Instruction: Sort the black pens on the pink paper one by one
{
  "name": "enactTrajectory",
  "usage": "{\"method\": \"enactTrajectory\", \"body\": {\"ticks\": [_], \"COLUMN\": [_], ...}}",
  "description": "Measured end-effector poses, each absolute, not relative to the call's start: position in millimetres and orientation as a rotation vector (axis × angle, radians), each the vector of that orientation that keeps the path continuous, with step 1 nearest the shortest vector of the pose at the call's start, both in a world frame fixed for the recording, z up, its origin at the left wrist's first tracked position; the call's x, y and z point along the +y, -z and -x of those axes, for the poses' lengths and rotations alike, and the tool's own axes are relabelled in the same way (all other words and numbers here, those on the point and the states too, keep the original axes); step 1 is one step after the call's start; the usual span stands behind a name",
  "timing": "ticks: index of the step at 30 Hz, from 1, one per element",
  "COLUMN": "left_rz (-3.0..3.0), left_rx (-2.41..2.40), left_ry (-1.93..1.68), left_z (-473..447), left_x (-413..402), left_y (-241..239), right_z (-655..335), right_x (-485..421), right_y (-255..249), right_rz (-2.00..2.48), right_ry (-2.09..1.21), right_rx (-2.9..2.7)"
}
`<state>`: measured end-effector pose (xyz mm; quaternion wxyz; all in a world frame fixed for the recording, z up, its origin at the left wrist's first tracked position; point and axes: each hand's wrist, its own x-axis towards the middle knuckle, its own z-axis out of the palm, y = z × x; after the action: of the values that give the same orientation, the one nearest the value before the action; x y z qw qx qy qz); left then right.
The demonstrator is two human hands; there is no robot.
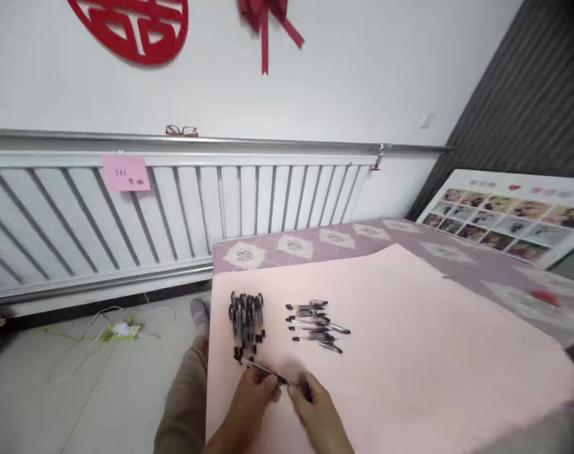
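A slim pen (253,364) with a dark end is pinched in my left hand (253,394), slanting down toward the right. My right hand (316,407) is closed close to the pen's right end, its fingertips at or touching that end. Between its fingers sits a short black piece (306,386) that looks like a pen cap, partly covered. Just beyond my left hand lies a bundle of capped black pens (246,321), side by side. To its right, a looser group of pens and caps (315,325) is spread on the pink sheet (410,353).
The sheet covers a table with a purple patterned cloth (310,246). Behind stand a white radiator (263,195) with a pink note (126,173) and glasses (181,131) above. A photo board (504,214) leans at right. Cables and a power strip (123,331) lie on the floor.
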<state>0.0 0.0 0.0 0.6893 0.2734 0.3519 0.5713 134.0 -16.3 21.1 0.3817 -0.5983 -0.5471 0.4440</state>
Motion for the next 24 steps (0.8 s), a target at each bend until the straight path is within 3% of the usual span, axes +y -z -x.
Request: {"method": "enactTrajectory", "body": {"ticks": [24], "left_rz": [-0.625], "left_rx": [0.737], "left_ry": [-1.197], "left_z": [7], "left_x": [-2], "left_y": [-16], "right_z": [-124], "right_x": [-14], "right_y": [-33], "right_rz": [1.449], "right_ry": [-1.034], "right_rx": [-1.451]}}
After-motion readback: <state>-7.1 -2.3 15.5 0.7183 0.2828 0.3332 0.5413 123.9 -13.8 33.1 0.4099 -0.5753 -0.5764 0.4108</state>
